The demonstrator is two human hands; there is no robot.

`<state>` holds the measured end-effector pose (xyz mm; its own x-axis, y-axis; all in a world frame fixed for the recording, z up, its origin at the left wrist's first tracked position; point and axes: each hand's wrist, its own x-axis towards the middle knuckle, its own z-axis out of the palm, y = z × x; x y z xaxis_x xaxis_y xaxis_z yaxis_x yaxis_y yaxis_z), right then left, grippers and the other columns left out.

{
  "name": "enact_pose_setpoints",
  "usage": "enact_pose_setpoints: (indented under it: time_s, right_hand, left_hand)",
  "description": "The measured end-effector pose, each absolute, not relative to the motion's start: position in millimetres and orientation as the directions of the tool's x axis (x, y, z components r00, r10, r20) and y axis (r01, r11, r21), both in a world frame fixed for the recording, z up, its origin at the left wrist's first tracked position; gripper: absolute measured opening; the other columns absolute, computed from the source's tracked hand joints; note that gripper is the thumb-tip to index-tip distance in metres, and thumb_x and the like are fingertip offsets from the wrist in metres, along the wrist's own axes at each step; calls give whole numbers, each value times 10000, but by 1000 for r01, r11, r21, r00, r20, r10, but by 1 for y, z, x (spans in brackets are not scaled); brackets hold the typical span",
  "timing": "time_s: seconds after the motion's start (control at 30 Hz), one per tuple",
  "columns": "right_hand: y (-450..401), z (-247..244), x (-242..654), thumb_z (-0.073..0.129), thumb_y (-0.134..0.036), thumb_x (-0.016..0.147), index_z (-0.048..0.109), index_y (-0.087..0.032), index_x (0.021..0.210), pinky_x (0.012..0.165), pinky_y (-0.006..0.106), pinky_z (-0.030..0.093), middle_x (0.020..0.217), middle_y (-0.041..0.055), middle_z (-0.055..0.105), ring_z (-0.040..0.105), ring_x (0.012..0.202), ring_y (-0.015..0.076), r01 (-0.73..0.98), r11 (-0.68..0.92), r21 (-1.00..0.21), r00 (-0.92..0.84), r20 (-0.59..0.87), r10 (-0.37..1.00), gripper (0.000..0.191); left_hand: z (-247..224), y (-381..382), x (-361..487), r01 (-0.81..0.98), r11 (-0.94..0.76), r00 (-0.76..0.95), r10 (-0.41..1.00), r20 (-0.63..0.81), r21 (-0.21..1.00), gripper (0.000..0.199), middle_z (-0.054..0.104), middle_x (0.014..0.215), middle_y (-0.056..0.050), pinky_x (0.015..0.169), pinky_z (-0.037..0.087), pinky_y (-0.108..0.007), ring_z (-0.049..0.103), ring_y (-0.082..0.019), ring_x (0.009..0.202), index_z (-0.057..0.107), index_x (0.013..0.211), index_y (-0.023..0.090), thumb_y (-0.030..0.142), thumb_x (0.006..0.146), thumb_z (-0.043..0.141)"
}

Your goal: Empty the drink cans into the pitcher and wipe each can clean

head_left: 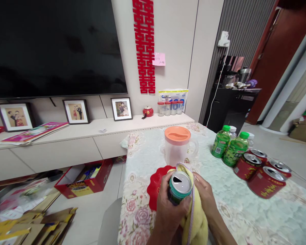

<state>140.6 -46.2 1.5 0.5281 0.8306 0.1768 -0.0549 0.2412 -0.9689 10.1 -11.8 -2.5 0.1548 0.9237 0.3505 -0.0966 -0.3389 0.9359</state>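
An opened green can (pixel 180 187) is held upright, its silver top facing up, in my left hand (pixel 168 207), whose fingers wrap round its side. My right hand (pixel 204 195) is closed on a yellow cloth (pixel 196 217) with a purple edge, and the cloth lies against the can's right side and hangs down below. Under and behind the can, a red scalloped plate (pixel 154 185) rests on the flowered tablecloth (pixel 135 177). Just beyond it stands a clear pitcher (pixel 177 153) with an orange lid.
On the right of the table stand several red cans (pixel 266 182) and green bottles (pixel 220 141), with white-capped bottles behind. Lidded jars (pixel 167 109) and picture frames (pixel 121 109) line the cabinet (pixel 66 146). A red box (pixel 86 180) and flattened cardboard (pixel 40 228) lie on the floor.
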Motion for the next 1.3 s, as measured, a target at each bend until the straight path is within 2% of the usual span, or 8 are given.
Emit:
enact_pose_setpoints:
  time_s: [0.23, 0.47, 0.63, 0.87, 0.97, 1.07, 1.17, 1.3]
  right_hand:
    - [-45, 4, 135, 724, -678, 894, 851, -195, 1065, 956, 411, 584, 1081, 132, 808, 741, 1062, 321, 33, 238, -971, 483, 224, 847, 528]
    - [-50, 2, 135, 727, -597, 917, 856, -258, 1028, 956, 351, 568, 1106, 93, 787, 722, 1061, 265, 180, 349, -920, 504, 390, 771, 380]
    - [-53, -4, 140, 771, -567, 888, 845, -298, 1117, 1013, 352, 543, 1194, 74, 776, 691, 1160, 266, 211, 398, -893, 544, 445, 711, 361]
    - [-52, -1, 143, 735, -609, 920, 858, -266, 1069, 999, 363, 552, 1211, 95, 777, 696, 1128, 272, 88, 362, -928, 574, 344, 743, 393]
    - [-50, 3, 142, 736, -664, 893, 857, -237, 1026, 930, 357, 575, 1107, 100, 792, 714, 1025, 271, 13, 321, -947, 562, 273, 781, 463]
    - [-50, 6, 140, 726, -681, 891, 848, -212, 976, 779, 331, 580, 933, 89, 783, 699, 848, 241, -52, 265, -963, 531, 198, 824, 492]
    - [-49, 7, 138, 751, -692, 864, 842, -198, 958, 721, 313, 561, 877, 81, 772, 672, 785, 223, -85, 223, -971, 514, 149, 845, 512]
    - [-47, 5, 136, 750, -733, 845, 844, -193, 1002, 777, 321, 561, 952, 92, 783, 683, 866, 241, -69, 210, -975, 522, 144, 841, 570]
  left_hand:
    - [3, -6, 5, -67, -353, 62, 932, 357, 933, 591, 744, 1280, -131, 1097, 596, -467, 725, -332, 1219, 666, 1291, 213, 328, 719, 762]
    - [-5, 1, 5, -77, -277, 67, 957, 282, 958, 685, 672, 1466, -140, 1192, 533, -450, 640, -329, 1388, 620, 1397, 210, 286, 726, 734]
    - [-7, -1, 6, -124, -197, 186, 958, 218, 973, 764, 638, 1550, -147, 1203, 529, -449, 622, -336, 1431, 589, 1481, 205, 318, 738, 727]
    - [3, -4, 3, -141, -247, 279, 919, 278, 959, 720, 709, 1464, -144, 1157, 576, -500, 674, -366, 1365, 683, 1424, 199, 273, 708, 698]
    - [5, -5, 2, -145, -312, 256, 905, 340, 939, 688, 759, 1374, -134, 1087, 624, -504, 713, -380, 1296, 725, 1372, 228, 221, 685, 754]
    - [5, -6, 1, -160, -353, 224, 896, 382, 922, 674, 780, 1323, -134, 1069, 629, -497, 723, -383, 1267, 750, 1333, 232, 185, 662, 782]
    - [4, -7, 2, -179, -308, 241, 907, 345, 934, 664, 755, 1373, -137, 1113, 600, -491, 709, -370, 1297, 737, 1342, 216, 196, 679, 733]
    - [4, -8, 2, -136, -247, 226, 935, 273, 959, 639, 695, 1457, -149, 1203, 518, -532, 642, -366, 1396, 692, 1380, 207, 250, 743, 662]
